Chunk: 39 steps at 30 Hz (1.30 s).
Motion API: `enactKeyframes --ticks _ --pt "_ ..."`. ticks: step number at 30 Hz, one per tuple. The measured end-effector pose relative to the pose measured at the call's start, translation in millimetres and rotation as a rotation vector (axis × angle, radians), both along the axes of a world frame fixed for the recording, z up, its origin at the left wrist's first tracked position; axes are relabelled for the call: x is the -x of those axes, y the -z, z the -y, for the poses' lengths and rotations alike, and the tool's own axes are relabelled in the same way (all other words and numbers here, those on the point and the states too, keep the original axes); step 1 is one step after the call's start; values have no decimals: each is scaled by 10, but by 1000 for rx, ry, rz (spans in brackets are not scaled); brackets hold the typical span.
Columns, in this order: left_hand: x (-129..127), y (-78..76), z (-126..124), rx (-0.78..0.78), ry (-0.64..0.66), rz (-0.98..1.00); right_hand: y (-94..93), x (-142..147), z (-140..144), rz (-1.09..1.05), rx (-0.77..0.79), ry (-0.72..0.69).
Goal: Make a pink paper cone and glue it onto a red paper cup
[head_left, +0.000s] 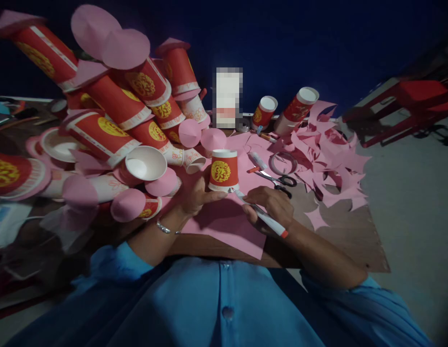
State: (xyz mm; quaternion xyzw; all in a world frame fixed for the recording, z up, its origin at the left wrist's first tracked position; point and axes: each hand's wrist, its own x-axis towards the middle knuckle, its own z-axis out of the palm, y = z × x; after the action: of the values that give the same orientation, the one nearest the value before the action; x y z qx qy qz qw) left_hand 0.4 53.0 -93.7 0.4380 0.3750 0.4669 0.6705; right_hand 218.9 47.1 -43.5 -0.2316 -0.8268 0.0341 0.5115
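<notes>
A red paper cup (223, 169) with a yellow emblem and white bands stands with its wider end down on pink paper (224, 219). My left hand (195, 196) holds it at the lower left, with the thumb stretched along its bottom edge. In my right hand (272, 205) is a slim white marker pen (269, 220) with a red end. Its grey tip points at the cup's lower right edge; whether it touches is too small to tell. Just right of the cup lie black-handled scissors (282, 182) and another pale pen (258, 161) with an orange end.
Stacked red cups with pink paper cones (125, 48) crowd the left. Pink paper offcuts (325, 149) are heaped at the right, beside a tape roll (283, 164). Two more cups (263, 112) stand at the back. A red stool (408, 106) is beyond the table's right edge.
</notes>
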Motion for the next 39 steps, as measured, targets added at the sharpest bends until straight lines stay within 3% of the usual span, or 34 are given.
enactKeyframes --ticks 11,18,39 --pt "-17 -18 -2 5 20 35 37 14 -21 -10 -5 -8" --pt "-32 -27 4 11 34 74 26 7 -2 -16 70 -39" --pt "2 14 5 11 63 59 -6 0 -18 8 5 -45"
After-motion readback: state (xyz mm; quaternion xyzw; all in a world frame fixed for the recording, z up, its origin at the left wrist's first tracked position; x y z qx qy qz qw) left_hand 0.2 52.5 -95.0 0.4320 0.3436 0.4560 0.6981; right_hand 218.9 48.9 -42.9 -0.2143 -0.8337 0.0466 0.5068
